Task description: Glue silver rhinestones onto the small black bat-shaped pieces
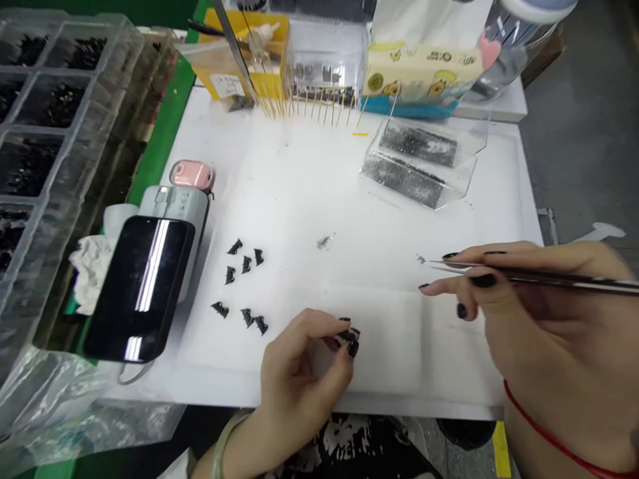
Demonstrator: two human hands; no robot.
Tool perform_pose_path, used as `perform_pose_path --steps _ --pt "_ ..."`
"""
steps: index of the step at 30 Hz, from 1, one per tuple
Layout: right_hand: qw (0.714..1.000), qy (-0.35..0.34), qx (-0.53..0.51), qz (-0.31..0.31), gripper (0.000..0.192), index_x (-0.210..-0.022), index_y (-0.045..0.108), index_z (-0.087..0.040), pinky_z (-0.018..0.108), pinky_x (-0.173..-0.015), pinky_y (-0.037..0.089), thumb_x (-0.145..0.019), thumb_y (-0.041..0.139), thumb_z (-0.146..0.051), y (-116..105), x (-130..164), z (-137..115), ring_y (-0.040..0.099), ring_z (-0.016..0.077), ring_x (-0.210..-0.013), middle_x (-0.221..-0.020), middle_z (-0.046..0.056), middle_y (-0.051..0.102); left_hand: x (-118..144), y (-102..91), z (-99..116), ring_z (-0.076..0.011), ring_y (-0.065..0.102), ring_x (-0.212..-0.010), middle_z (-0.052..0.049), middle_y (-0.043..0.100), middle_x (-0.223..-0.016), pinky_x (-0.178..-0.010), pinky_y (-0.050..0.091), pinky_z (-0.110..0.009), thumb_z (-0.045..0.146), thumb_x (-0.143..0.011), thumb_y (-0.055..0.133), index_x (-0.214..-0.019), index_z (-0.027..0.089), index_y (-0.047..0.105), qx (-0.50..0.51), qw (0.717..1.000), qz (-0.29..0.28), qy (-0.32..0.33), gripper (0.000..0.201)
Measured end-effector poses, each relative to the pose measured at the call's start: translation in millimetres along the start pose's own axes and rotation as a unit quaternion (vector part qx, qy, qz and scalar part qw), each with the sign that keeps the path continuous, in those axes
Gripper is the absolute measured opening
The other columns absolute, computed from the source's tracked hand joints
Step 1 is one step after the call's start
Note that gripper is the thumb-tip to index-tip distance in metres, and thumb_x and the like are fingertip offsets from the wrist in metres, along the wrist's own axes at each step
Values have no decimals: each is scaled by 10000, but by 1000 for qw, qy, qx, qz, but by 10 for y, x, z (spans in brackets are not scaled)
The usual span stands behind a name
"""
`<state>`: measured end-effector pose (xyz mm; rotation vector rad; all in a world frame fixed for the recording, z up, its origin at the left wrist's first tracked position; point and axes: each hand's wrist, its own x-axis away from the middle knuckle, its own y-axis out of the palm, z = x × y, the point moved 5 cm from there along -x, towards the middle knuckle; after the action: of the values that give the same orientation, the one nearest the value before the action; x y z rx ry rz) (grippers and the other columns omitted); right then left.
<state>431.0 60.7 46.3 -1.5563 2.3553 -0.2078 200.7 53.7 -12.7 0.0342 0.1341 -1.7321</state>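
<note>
Tweezers: slim silver metal tweezers (539,277), gripped by right hand (544,319), tips right of the small grey glitter speck (325,241).
Left hand (304,366): fingertips pinch a tiny black piece (347,334), below that speck.
Loose pieces: small black bat-shaped pieces (244,283) on white table (309,186), left of it.
Phone: black smartphone (140,286), further left.

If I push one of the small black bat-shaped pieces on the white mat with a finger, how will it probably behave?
Each black bat-shaped piece looks tiny and flat, so it is probably very light and would slide rather than roll. The white mat looks smooth, so it may skid easily. The left hand pinches one at the fingertips and the right hand holds tweezers, suggesting they are fiddly to grip.
</note>
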Motion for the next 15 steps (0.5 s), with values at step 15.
perform_pose_path --steps 15 --pt "996 80 -22 -21 171 -886 697 -228 240 -456 599 -929 849 -292 135 -157 292 801 211 -647 -943 59 790 -7 -11 -57 -201 780 -794 -57 778 -865 -713 682 -291 29 -950 694 -1045 251 758 136 990 17 -30 249"
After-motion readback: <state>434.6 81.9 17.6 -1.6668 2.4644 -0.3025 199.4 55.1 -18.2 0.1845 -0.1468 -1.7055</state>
